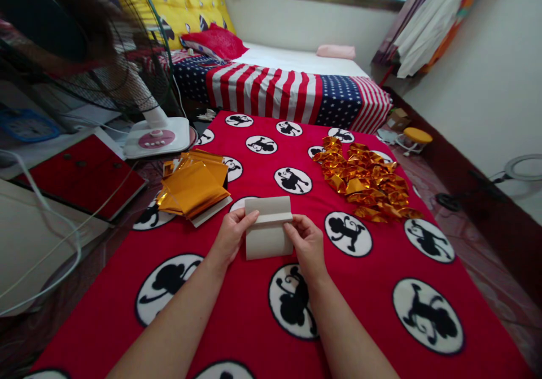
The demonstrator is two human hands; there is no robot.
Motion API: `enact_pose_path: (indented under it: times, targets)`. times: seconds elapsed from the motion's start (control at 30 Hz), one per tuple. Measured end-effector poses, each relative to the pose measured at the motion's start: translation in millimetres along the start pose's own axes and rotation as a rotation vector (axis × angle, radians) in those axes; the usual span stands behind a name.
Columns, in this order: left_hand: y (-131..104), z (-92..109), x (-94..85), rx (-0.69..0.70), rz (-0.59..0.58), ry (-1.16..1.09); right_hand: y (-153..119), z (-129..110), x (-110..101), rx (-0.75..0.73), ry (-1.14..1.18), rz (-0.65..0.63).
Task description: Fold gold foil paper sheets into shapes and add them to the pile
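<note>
A pale grey sheet of paper (pixel 269 243) with a raised fold across its middle is held just over the red cloth. My left hand (pixel 234 231) pinches the left end of the fold, thumb on top. At the right end, the thumb and fingers of my right hand (pixel 305 239) are closed on the same fold. To the left lies a loose stack of gold foil sheets (pixel 195 187), some showing pale undersides. A heap of folded shiny gold foil pieces (pixel 364 181) rests on the cloth farther off to the right.
A red cloth with black-and-white monkey circles (pixel 262 175) covers the surface under my hands. A white-based fan (pixel 158 136) stands at the left. Beyond is a bed with a flag-patterned cover (pixel 271 91); a yellow stool (pixel 417 135) is on the right.
</note>
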State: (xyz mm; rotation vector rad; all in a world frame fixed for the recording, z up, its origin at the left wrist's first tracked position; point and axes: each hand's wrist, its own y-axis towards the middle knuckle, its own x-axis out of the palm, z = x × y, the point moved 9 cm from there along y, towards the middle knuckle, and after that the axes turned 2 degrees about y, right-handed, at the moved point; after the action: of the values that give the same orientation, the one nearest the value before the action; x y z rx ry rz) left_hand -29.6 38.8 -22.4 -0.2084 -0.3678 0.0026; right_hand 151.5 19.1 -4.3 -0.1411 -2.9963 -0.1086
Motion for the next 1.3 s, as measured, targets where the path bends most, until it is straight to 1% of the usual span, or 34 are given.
enact_pose_path:
  times: [0.1, 0.27, 0.37, 0.43, 0.57, 0.67, 0.97, 1.07, 1.17, 1.23, 1.3]
  targets:
    - [-0.4, 0.8, 2.1, 0.000, -0.006, -0.004, -0.2, 1.0, 0.4, 0.013, 0.005, 0.001]
    - [-2.4, 8.3, 7.2, 0.023, -0.014, -0.090, -0.3, 1.8, 0.1, 0.020, 0.010, 0.005]
    - [-4.7, 11.9, 7.5, 0.011, 0.012, -0.121, -0.3, 2.1, -3.0, 0.026, 0.005, 0.038]
    - [-6.0, 13.6, 8.9, 0.006, 0.010, -0.129, -0.4, 2.3, -5.5, 0.031, 0.018, 0.070]
    - [-6.3, 13.6, 11.6, 0.008, -0.025, -0.106, -0.1, 2.6, -6.0, 0.038, 0.070, 0.091]
    - [-4.8, 11.4, 12.1, 0.014, -0.045, -0.074, 0.0, 2.1, -5.9, 0.041, 0.063, 0.096]
    - [-3.7, 9.5, 9.8, 0.034, -0.032, -0.047, -0.5, 1.9, -7.5, 0.036, 0.068, 0.110]
    - [-3.9, 6.4, 9.0, 0.010, -0.043, -0.018, -0.2, -1.3, -13.4, -0.004, 0.077, 0.167]
    - [-3.5, 5.0, 9.2, 0.004, -0.059, -0.013, -0.8, -10.4, -21.7, -0.098, 0.070, 0.246]
    - [-2.4, 6.3, 6.6, 0.026, -0.026, -0.038, -2.0, -15.8, -24.6, -0.148, 0.062, 0.275]
    - [-1.2, 8.4, 2.1, 0.062, 0.039, -0.084, -3.0, -17.5, -24.2, -0.161, 0.061, 0.277]
